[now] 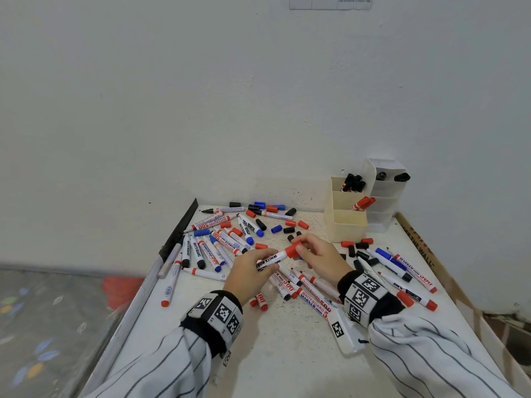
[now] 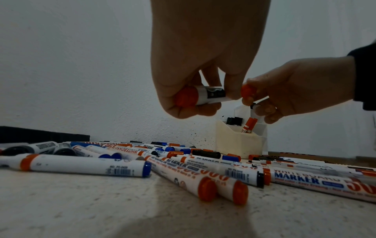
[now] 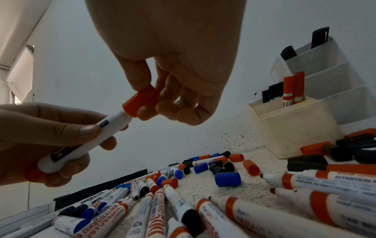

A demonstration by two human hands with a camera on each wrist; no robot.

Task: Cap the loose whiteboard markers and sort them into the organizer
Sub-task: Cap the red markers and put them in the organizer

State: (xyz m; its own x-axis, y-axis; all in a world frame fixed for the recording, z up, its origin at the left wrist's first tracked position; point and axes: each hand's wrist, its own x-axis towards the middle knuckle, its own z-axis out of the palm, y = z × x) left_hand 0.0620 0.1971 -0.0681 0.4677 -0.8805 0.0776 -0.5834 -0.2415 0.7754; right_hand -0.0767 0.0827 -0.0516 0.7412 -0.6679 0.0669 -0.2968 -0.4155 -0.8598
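Now we hold one marker above the worktop: our left hand grips its white barrel, and our right hand pinches the red cap seated on its tip. Loose markers and caps lie scattered below. At the back right stands the organizer, holding black and red markers.

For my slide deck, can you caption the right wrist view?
Right hand presses a red cap onto the marker held by the left hand.
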